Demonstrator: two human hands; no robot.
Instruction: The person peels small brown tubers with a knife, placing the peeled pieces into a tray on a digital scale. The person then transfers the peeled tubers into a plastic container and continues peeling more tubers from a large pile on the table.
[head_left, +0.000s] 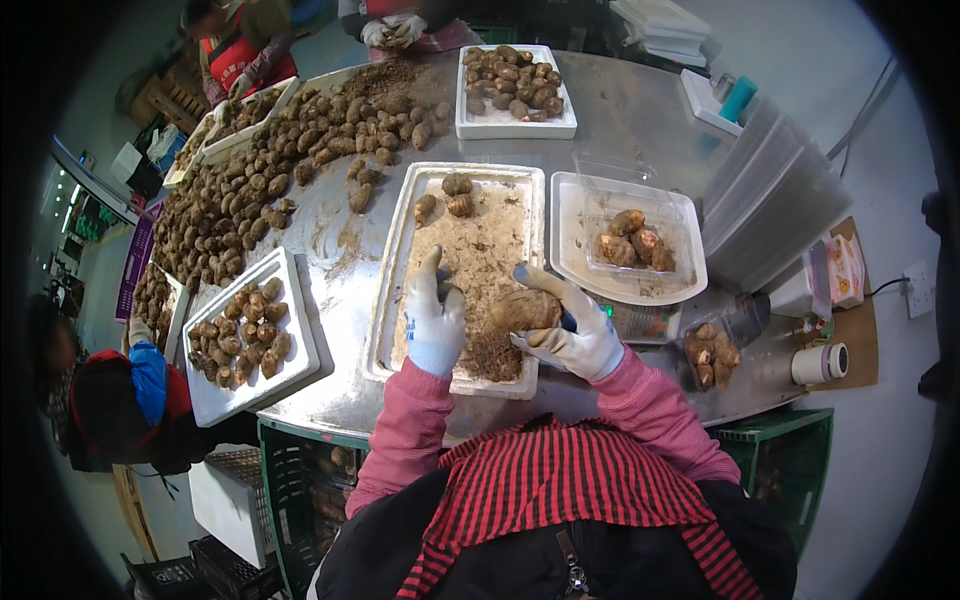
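Observation:
My right hand (574, 322), in a white work glove with soiled fingertips, grips a brown taro corm (525, 309) above a soil-stained white foam tray (536, 225). My left hand (436, 311), gloved alike, is over the tray's left half, fingers raised and apart, holding nothing. Several small taros (458, 205) lie at the tray's far end, and loose fibres and dirt (491, 356) are heaped near its front. To the right, a clear plastic box (637, 240) with several taros sits in a white basin (690, 279) on a digital scale (645, 324).
A big taro pile (225, 206) spreads across the steel table (337, 259) at left. Foam trays of taros stand left (300, 367) and at the back (517, 131). Clear lids or boxes (772, 195) are stacked right, near a white cup (817, 365). Co-workers (251, 45) stand around the table.

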